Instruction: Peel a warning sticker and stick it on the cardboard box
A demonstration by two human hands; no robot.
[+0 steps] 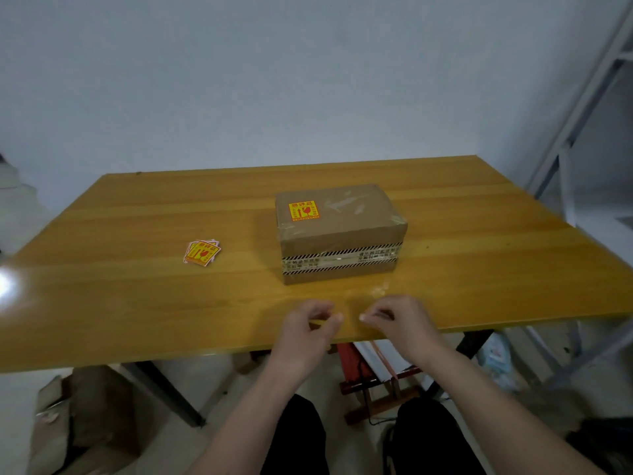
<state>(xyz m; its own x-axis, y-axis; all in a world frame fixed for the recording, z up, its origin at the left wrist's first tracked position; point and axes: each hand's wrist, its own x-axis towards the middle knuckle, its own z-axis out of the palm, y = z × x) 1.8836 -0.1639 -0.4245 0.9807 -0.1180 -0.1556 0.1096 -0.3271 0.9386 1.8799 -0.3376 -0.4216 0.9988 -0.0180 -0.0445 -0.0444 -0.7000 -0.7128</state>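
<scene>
You're looking down at a wide yellow-wood table (137,303) set against a pale wall, w/ a grey metal rack (582,138) at the far right edge of view.

Next biggest: the cardboard box (339,234), sitting about mid-table, a bit right of centre, well apart from your hands. It's closed, w/ clear tape over the top seams and a black-and-white striped tape band (342,260) across the near side, printed w/ text too small to read. One yellow-and-red warning sticker (303,210) is already on the box top, near its left end, lying flat.

Left of the box, apart from it, a small fanned stack of stickers (202,252) lies on the table – same yellow/red print, several sheets overlapping.

Below the table edge: your dark-trousered knees, some red-and-white stuff on the floor between the table legs, and a brown cardboard piece (68,423) at lower left.

Your hands are at the near edge of the table, close together but not touching. Left hand (308,329) – fingers curled in, thumb and index tip pinched toward each other. Right hand (397,320) – same, fingers curled, tips pinched. Can't tell if either pinch actually holds anything; nothing clear shows between the fingertips, and the area is blurry. A faint shiny patch sits on the table just beyond the right hand.
</scene>
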